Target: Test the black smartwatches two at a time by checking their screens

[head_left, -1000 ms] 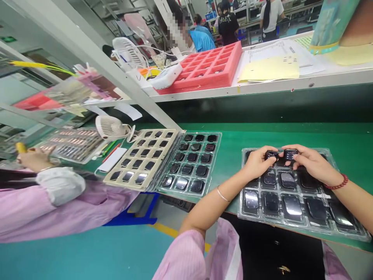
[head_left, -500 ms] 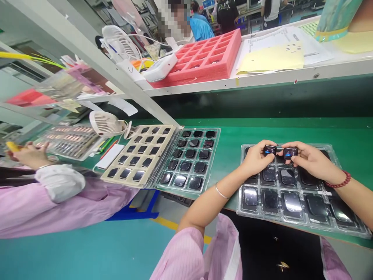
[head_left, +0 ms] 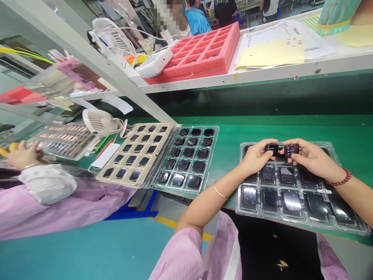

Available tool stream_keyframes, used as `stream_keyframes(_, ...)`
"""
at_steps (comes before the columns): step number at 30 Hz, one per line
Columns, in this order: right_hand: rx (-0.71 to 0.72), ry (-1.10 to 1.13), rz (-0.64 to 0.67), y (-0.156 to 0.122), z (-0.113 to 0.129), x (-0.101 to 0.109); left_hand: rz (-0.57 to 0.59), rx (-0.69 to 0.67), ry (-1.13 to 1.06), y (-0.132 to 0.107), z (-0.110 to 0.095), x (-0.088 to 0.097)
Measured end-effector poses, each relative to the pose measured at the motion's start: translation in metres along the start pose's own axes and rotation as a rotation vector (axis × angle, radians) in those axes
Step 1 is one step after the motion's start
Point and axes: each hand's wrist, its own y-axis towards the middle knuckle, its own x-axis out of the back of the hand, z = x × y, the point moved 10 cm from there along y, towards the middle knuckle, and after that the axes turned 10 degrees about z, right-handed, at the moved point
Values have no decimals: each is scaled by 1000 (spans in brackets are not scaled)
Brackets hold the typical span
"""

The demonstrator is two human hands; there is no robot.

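Observation:
My left hand is closed on a small black smartwatch body with a lit screen, its thumb on the lower edge. A second smartwatch body, also lit with small white marks, is gripped by my right hand. The two watches are held side by side, a small gap between them, screens facing me. Below both hands lies a clear plastic tray whose pockets hold several dark square watch bodies; one bears a white label reading 32. The hands and forearms hide some of the tray's upper pockets.
To the left stand another clear tray and a stacked beige tray, both filled with watch bodies. A small white fan is behind them. Red foam and papers lie on the shelf. A co-worker's hand shows far left.
Both watch screens have gone from showing a blue spot to small white marks. The watches are slightly farther apart. The co-worker's hand at far left has moved left in view.

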Motion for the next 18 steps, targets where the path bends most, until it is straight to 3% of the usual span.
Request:
stream_keyframes(4,-25,28,7,0,0,0,-16,46,46,-1,3,2)
stream_keyframes(14,12,-28,15,-1,0,-1,-4,-14,65,0,0,0)
stream_keyframes(18,-4,-40,17,-1,2,0,-11,12,-23,1,2,1)
